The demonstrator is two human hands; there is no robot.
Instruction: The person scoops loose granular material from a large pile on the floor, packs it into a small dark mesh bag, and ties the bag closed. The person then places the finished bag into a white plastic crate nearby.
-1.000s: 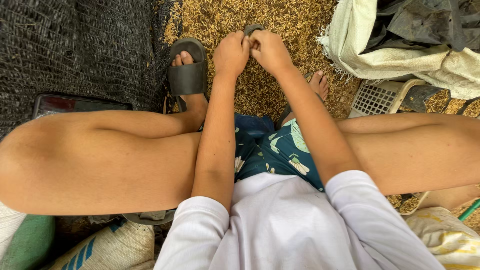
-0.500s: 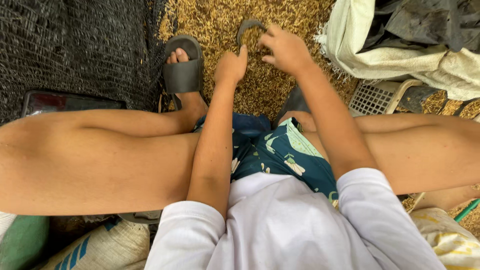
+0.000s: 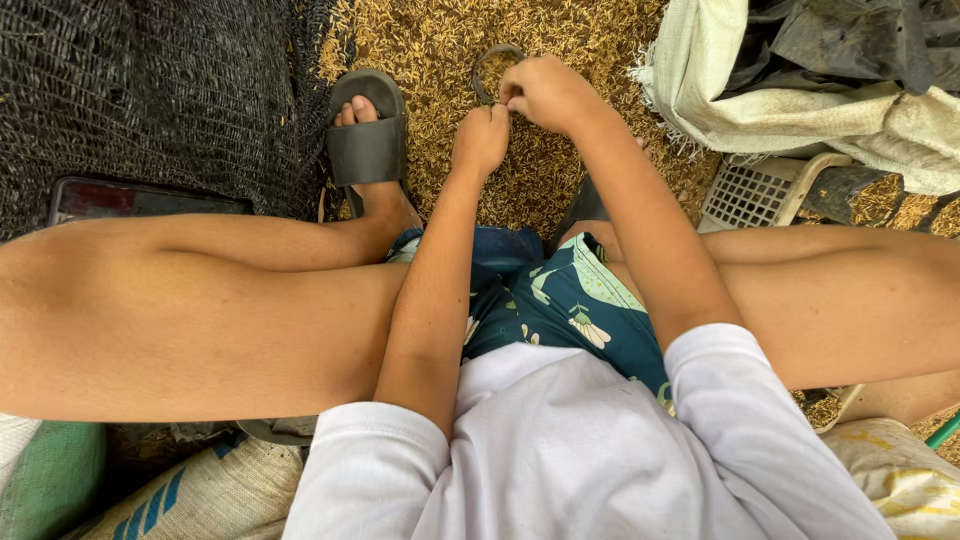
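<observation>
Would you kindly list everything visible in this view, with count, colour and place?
Ring: one, dark, thin curved loop, held at the fingertips over the husks.
Husks: a layer, golden brown, covering the ground ahead.
Net: one, black mesh, at left.
Tray: one, dark, flat, under the net's edge, left.
Basket: one, white, latticed, at right.
Sack cloth: one, off-white, woven, upper right.
Dark sheet: one, grey-black, on the sack cloth.
Bags: several, pale, along the bottom.
Sandal: one plainly seen, black, on the left foot.
Left hand: grip closed at the ring.
Right hand: pinching the ring.
</observation>
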